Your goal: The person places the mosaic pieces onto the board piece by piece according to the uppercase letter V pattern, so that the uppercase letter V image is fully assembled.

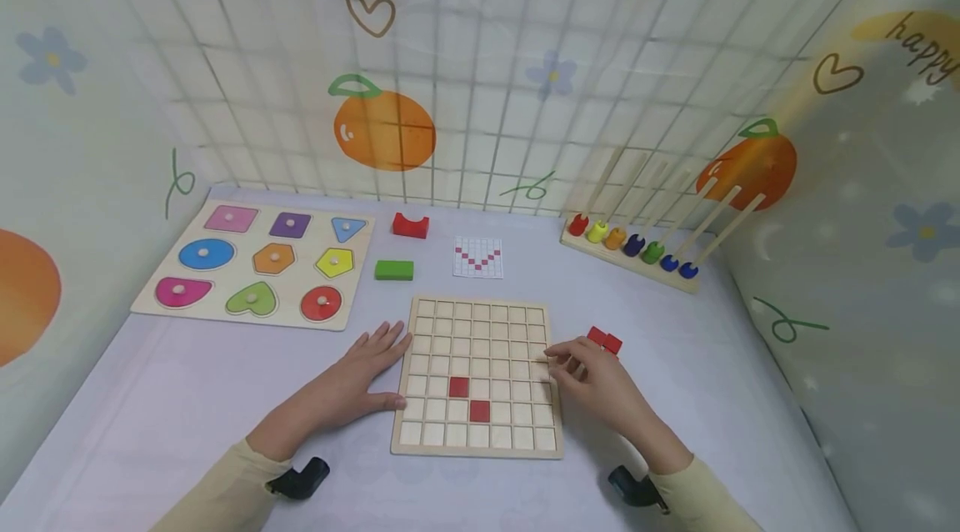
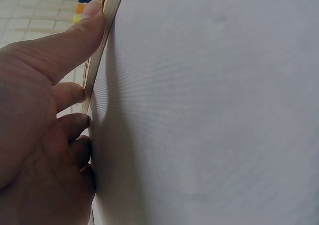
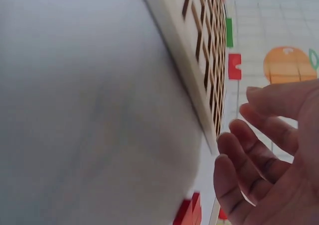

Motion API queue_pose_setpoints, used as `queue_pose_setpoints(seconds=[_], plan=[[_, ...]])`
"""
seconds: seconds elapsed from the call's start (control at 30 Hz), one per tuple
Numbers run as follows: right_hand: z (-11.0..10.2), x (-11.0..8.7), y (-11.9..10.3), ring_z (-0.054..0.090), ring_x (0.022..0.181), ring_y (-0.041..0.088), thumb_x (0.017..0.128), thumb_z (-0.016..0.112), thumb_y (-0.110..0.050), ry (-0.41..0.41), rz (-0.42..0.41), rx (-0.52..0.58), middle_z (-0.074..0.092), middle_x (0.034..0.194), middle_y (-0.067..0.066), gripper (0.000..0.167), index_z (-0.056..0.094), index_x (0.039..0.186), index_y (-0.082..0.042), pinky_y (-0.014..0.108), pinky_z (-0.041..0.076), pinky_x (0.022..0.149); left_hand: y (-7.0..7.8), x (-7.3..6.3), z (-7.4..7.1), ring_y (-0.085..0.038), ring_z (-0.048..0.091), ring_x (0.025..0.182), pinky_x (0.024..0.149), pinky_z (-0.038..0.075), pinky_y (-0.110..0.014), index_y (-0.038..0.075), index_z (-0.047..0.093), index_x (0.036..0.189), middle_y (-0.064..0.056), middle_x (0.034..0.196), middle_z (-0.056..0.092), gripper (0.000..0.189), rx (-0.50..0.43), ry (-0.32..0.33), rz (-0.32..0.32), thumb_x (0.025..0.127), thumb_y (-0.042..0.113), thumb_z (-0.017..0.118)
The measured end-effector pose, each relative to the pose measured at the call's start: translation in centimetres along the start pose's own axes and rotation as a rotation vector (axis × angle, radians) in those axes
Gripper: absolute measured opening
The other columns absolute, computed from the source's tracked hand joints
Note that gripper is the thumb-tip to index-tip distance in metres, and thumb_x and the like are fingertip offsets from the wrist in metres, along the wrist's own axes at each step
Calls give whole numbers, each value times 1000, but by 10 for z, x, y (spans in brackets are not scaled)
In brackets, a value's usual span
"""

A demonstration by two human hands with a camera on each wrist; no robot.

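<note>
A wooden grid board (image 1: 481, 455) lies flat, with one red square tile (image 1: 459, 387) and a second red tile (image 1: 480, 411) in its cells. My left hand (image 1: 360, 373) touches the board's left edge with spread fingers and thumb; the left wrist view shows its thumb (image 2: 75, 41) against the wooden rim. Over the board's right edge hovers my right hand (image 1: 600, 386), fingers loosely bent. Nothing shows between its thumb and fingertips in the right wrist view. Loose red tiles (image 1: 604, 340) lie just beyond that hand, partly hidden by it.
Behind the board lies a small card (image 1: 477, 258) with a red V pattern. Near it are a green block (image 1: 393, 270) and a red notched block (image 1: 410, 225). A shape puzzle (image 1: 247, 269) is at left, a pegged bead stand (image 1: 630, 257) at back right.
</note>
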State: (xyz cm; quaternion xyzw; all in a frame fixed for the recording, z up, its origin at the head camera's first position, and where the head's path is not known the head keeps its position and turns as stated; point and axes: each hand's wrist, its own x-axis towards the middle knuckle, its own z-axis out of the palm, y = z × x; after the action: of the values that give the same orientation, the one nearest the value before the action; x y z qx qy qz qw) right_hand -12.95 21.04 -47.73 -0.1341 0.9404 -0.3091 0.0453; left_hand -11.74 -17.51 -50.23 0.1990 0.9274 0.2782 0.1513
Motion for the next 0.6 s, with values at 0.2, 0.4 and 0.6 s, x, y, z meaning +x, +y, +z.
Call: queue_pose_setpoints(seconds=[0.2, 0.4, 0.6], plan=[[-9, -4, 18, 57, 80, 10, 89, 78, -13, 34, 17, -62, 64, 95, -6, 26, 74, 115, -14, 27, 54, 71, 1, -1, -1, -32, 6, 157, 125, 9, -54, 15, 31, 161, -8, 170, 16, 96, -4, -5, 3, 85, 47, 80], [-18, -8, 32, 55, 81, 14, 88, 79, -12, 47, 81, -86, 64, 96, -1, 28, 73, 115, -11, 27, 52, 69, 3, 0, -2, -32, 6, 157, 125, 9, -54, 15, 31, 161, -8, 170, 16, 96, -3, -5, -6, 85, 47, 80], [-22, -11, 38, 57, 84, 17, 88, 80, -13, 36, 135, -118, 67, 104, 3, 29, 73, 116, -10, 28, 53, 69, 2, 0, -1, -31, 6, 157, 125, 9, -54, 16, 31, 161, -7, 170, 17, 96, -10, -5, -7, 85, 48, 79]])
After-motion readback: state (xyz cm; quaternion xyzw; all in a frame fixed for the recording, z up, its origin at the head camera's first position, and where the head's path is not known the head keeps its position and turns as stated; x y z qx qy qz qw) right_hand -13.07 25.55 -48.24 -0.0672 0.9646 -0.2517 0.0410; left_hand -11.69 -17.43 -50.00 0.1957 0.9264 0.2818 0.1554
